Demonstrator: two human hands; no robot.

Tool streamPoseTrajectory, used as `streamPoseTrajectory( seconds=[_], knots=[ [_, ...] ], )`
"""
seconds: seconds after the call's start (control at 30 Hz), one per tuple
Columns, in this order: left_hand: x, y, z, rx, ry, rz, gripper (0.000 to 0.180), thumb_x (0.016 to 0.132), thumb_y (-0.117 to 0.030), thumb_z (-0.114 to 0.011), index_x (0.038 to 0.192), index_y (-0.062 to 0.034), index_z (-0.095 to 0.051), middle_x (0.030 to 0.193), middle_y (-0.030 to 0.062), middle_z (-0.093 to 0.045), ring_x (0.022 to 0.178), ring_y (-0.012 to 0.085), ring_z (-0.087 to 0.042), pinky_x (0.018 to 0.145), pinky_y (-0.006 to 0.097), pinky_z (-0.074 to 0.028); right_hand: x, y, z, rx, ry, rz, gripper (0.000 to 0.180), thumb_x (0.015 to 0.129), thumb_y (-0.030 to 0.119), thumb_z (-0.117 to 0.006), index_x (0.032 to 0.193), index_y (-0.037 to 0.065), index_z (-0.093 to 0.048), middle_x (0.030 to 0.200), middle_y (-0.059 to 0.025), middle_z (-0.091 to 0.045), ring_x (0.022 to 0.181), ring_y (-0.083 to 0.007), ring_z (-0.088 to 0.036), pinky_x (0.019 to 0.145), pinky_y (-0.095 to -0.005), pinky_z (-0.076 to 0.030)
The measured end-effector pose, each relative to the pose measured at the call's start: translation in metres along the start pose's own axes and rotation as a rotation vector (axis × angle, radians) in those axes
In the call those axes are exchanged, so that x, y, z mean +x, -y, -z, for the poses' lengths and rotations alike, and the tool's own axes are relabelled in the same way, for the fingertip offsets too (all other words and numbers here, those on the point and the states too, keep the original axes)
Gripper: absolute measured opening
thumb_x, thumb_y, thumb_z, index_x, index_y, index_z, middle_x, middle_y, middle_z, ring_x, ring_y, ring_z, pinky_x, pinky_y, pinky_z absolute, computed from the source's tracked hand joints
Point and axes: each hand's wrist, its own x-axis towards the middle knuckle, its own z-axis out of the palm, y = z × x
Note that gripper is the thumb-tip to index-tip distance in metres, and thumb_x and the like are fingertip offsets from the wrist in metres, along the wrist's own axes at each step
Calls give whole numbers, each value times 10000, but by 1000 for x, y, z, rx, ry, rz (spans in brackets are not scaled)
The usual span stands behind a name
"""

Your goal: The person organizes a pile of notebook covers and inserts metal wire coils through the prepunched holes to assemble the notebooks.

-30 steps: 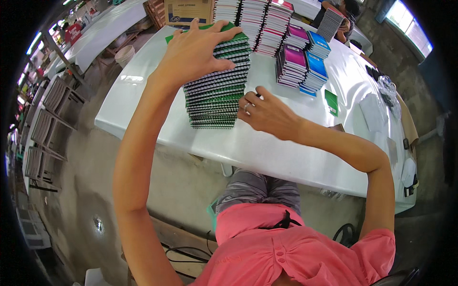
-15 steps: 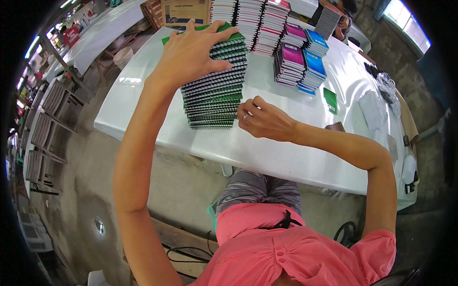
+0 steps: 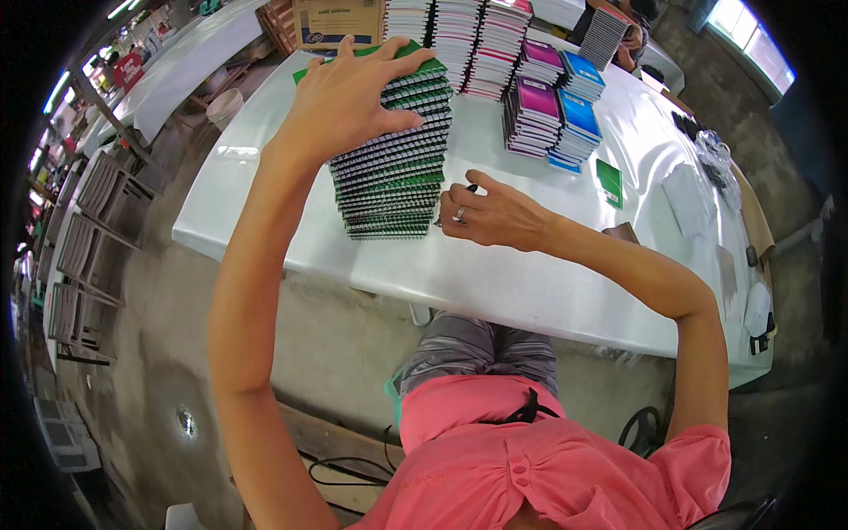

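A tall stack of green spiral notebooks (image 3: pixel 393 181) stands near the table's front edge, its wire-bound edges turned toward me and stepped out of line. My left hand (image 3: pixel 344 97) lies over the top of the stack with fingers spread and thumb along the bound edge. Beside the lower right of the stack, my right hand (image 3: pixel 495 216) is closed, a ring on one finger. A small dark end shows between its thumb and fingers; what it belongs to is mostly hidden. The fingertips are close to the bindings, and I cannot tell whether they touch.
Purple notebooks (image 3: pixel 534 110) and blue notebooks (image 3: pixel 579 119) stand in piles at the back right, before taller notebook stacks (image 3: pixel 455 40). A single green notebook (image 3: pixel 609 183) lies flat. A cardboard box (image 3: pixel 340 19) is behind; a person (image 3: pixel 629 40) holds a notebook pile far right.
My right hand has turned and lifted slightly beside the stack, so the dark end now shows at its thumb. My left hand stays on top of the stack.
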Motion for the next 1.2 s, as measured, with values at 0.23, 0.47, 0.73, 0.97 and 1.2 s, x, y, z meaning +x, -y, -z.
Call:
streamPoseTrajectory(
  seconds=[0.23,0.47,0.73,0.97,1.2],
  knots=[
    [0,-1,1,7,31,12,712,760,-408,-730,1416,-310,-471,1518,38,-405,1360,385,-368,1082,619,-286,-3,-2,-17,-109,-34,74,318,777,166,-667,1052,108,-519,1100,-24,-570,1070,-167,-502,961,-363,-429],
    [-2,1,1,7,7,0,694,771,-402,-729,1410,-301,-477,1518,38,-404,1365,384,-361,1075,621,-284,3,43,-11,258,264,-345,105,742,96,-643,833,46,-632,733,-71,-627,736,-192,-648,532,-320,-480],
    [-2,1,2,-17,30,10,696,770,-403,-732,1409,-297,-478,1527,43,-394,1384,401,-340,1075,634,-265,1,8,10,54,109,-182,505,767,291,-735,1197,86,-568,1093,-23,-546,1090,-193,-496,1005,-391,-379],
    [0,-1,3,-1,39,22,710,765,-411,-733,1417,-318,-467,1529,42,-392,1385,424,-335,1072,651,-260,-2,0,-14,-112,-14,-39,339,833,194,-652,1131,123,-508,1128,-28,-533,1110,-168,-495,982,-354,-416],
    [-1,3,1,1,31,8,719,764,-435,-730,1421,-322,-461,1528,33,-394,1385,424,-335,1083,627,-272,0,-9,-18,-121,-81,56,297,841,176,-626,1099,134,-485,1138,-25,-518,1118,-159,-491,986,-347,-430]
  ],
)
